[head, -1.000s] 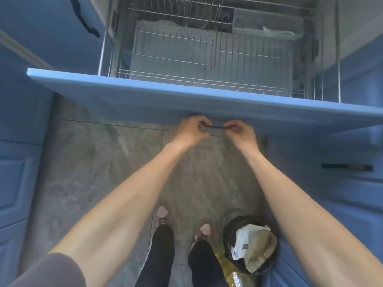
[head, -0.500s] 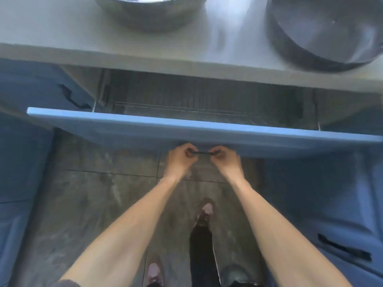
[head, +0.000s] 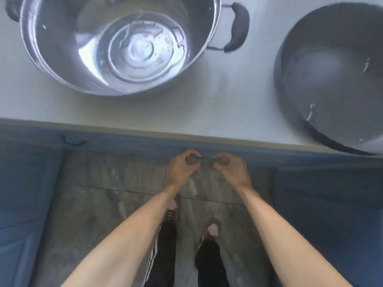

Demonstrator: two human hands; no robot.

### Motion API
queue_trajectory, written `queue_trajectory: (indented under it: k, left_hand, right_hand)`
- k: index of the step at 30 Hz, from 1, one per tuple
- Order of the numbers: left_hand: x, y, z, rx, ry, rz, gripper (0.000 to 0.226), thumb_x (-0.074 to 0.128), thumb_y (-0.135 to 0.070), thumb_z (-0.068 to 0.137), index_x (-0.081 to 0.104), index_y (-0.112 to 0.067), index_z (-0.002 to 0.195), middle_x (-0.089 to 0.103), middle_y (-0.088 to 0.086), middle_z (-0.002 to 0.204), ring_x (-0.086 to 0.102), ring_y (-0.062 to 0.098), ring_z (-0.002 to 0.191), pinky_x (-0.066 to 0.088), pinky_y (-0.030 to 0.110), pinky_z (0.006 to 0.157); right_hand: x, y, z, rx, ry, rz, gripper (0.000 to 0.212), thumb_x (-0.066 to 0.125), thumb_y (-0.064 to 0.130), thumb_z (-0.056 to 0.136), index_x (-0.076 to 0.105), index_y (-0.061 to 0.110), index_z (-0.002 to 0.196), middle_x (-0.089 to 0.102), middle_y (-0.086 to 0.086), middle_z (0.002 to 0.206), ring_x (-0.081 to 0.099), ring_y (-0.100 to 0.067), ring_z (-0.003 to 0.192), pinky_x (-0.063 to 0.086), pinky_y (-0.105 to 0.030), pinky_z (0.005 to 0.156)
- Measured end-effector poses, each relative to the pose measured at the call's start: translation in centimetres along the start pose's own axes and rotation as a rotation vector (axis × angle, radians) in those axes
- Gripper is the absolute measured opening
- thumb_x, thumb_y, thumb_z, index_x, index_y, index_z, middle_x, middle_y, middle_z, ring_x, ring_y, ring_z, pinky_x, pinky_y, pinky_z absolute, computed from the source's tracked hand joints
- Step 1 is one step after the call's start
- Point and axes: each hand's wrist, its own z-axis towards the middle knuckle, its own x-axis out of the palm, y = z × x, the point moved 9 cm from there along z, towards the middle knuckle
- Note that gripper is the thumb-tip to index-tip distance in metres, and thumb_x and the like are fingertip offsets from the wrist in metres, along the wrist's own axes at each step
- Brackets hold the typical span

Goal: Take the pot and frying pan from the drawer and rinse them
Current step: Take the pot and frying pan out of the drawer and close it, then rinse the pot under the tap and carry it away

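Note:
A shiny steel pot (head: 116,46) with black side handles stands on the pale counter (head: 217,104) at upper left, wet inside. A dark frying pan (head: 335,75) sits at the counter's right end, partly over the edge, with water drops in it. Below the counter edge, the blue drawer (head: 128,145) is pushed in. My left hand (head: 183,165) and my right hand (head: 231,167) are side by side, both curled around the drawer's thin dark handle (head: 205,160).
Blue cabinet fronts (head: 27,183) flank the grey tiled floor (head: 107,204) on both sides; another black handle (head: 73,141) shows at left. My feet and dark trousers (head: 165,245) stand just behind my forearms.
The drawer has slid from wide open to shut under both hands. The view has risen, so the counter with pot and pan now fills the top.

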Motion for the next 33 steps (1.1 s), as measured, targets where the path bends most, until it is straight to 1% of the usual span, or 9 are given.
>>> queue_trajectory:
  k: [3, 6, 8, 11, 15, 18, 23, 28, 33]
  left_hand:
    - [0.6, 0.7, 0.7, -0.076, 0.11, -0.083, 0.026, 0.069, 0.0, 0.077, 0.064, -0.024, 0.086, 0.064, -0.009, 0.074, 0.057, -0.005, 0.07, 0.042, 0.018, 0.07]
    - [-0.2, -1.1, -0.1, -0.101, 0.312, -0.004, 0.033, 0.066, -0.004, 0.082, 0.063, -0.012, 0.114, 0.065, 0.008, 0.112, 0.06, 0.021, 0.106, 0.044, 0.027, 0.09]
    - [-3.3, -3.5, -2.4, -0.027, 0.398, 0.067, 0.048, 0.068, -0.021, 0.084, 0.054, -0.024, 0.13, 0.058, -0.006, 0.131, 0.053, 0.012, 0.123, 0.038, 0.022, 0.102]
    - [-13.7, -9.7, -7.0, 0.183, 0.416, 0.064, 0.034, 0.067, -0.043, 0.079, 0.06, -0.049, 0.112, 0.061, -0.032, 0.117, 0.055, -0.01, 0.11, 0.037, 0.004, 0.092]
    - [-32.4, -13.7, -7.9, 0.182, 0.021, -0.042, 0.022, 0.071, -0.045, 0.072, 0.068, -0.039, 0.093, 0.069, -0.016, 0.089, 0.059, 0.0, 0.067, 0.045, 0.011, 0.067]
    - [-40.6, -15.1, -4.3, 0.179, -0.172, -0.024, 0.03, 0.073, -0.023, 0.079, 0.063, -0.05, 0.089, 0.067, -0.013, 0.089, 0.058, 0.0, 0.071, 0.046, 0.016, 0.067]
    - [-42.3, -16.4, 3.4, 0.177, -0.117, 0.208, 0.023, 0.066, -0.031, 0.082, 0.061, -0.042, 0.101, 0.06, -0.011, 0.11, 0.059, 0.008, 0.1, 0.048, 0.035, 0.085]
    - [-41.3, -17.1, 6.8, 0.171, 0.005, 0.23, 0.012, 0.064, -0.028, 0.082, 0.06, -0.039, 0.086, 0.069, -0.025, 0.067, 0.066, -0.001, 0.086, 0.048, 0.033, 0.087]
    - [-41.1, -19.1, 6.8, 0.216, 0.034, 0.263, 0.02, 0.068, -0.018, 0.083, 0.066, -0.038, 0.082, 0.071, -0.013, 0.068, 0.067, 0.004, 0.069, 0.047, 0.027, 0.074]
  right_hand:
    - [-0.3, 0.6, 0.2, 0.035, 0.05, -0.042, 0.019, 0.069, 0.011, 0.08, 0.073, 0.018, 0.098, 0.074, -0.007, 0.094, 0.067, -0.017, 0.089, 0.046, -0.016, 0.078]
    - [0.0, 2.8, -1.4, 0.024, 0.267, -0.189, 0.033, 0.058, 0.006, 0.09, 0.061, 0.011, 0.122, 0.063, -0.01, 0.124, 0.059, -0.026, 0.116, 0.043, -0.03, 0.099]
    - [-0.9, 5.5, -4.7, 0.02, 0.398, -0.21, 0.035, 0.057, 0.016, 0.092, 0.054, 0.025, 0.126, 0.055, 0.004, 0.132, 0.052, -0.019, 0.124, 0.038, -0.028, 0.103]
    - [-5.9, 12.8, -9.4, -0.102, 0.327, -0.017, 0.023, 0.071, 0.02, 0.083, 0.068, 0.038, 0.096, 0.071, 0.014, 0.105, 0.064, -0.003, 0.1, 0.047, -0.023, 0.089]
    - [-13.8, 23.4, -11.8, -0.2, 0.145, 0.163, 0.017, 0.072, 0.031, 0.074, 0.067, 0.028, 0.09, 0.074, 0.0, 0.092, 0.064, -0.007, 0.067, 0.051, -0.018, 0.06]
    - [-17.6, 28.2, -9.8, -0.262, -0.05, 0.148, 0.021, 0.072, 0.019, 0.08, 0.064, 0.034, 0.093, 0.071, 0.012, 0.098, 0.062, 0.001, 0.072, 0.051, -0.018, 0.071]
    - [-16.6, 30.2, -5.5, -0.156, -0.018, 0.079, 0.022, 0.066, 0.016, 0.085, 0.062, 0.032, 0.099, 0.074, -0.002, 0.096, 0.066, -0.017, 0.102, 0.046, -0.045, 0.098]
    - [-16.8, 30.7, -3.9, -0.089, -0.013, 0.019, 0.021, 0.066, 0.014, 0.081, 0.062, 0.026, 0.097, 0.076, -0.001, 0.077, 0.071, -0.016, 0.089, 0.045, -0.037, 0.096]
    - [-16.4, 31.1, -4.7, -0.058, 0.13, -0.051, 0.013, 0.064, 0.014, 0.084, 0.06, 0.017, 0.096, 0.076, -0.006, 0.076, 0.071, -0.015, 0.091, 0.041, -0.037, 0.101]
